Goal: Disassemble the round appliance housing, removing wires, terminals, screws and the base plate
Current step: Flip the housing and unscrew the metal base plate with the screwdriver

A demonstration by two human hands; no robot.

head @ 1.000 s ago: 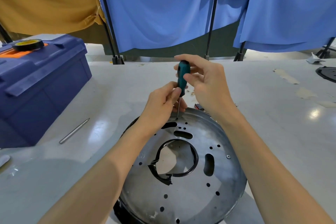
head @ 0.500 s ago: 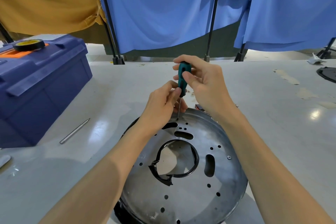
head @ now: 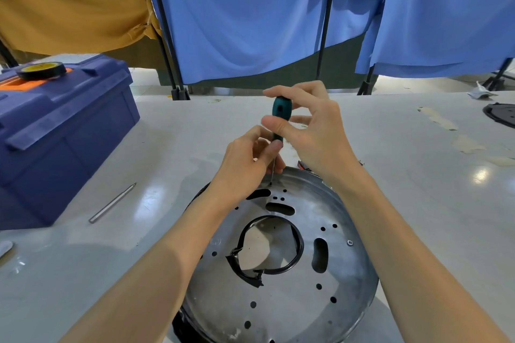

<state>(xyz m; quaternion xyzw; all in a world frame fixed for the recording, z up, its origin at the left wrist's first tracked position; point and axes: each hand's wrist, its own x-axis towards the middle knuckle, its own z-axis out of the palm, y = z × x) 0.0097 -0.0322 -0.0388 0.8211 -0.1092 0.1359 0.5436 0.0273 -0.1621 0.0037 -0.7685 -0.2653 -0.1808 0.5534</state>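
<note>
Bright, even overhead light — glare spots on the table (head: 480,175), soft shadows, wide-angle bending at edges.

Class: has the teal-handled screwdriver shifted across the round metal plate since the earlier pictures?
No. The teal-handled screwdriver keeps its tip just beyond the far oblong slot of the round metal plate.

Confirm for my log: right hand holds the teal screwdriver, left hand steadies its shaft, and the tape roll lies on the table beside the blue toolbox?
No. The head view shows the tape roll on top of the blue toolbox, not the table. The right hand does hold the teal screwdriver, the left hand its shaft.
</note>
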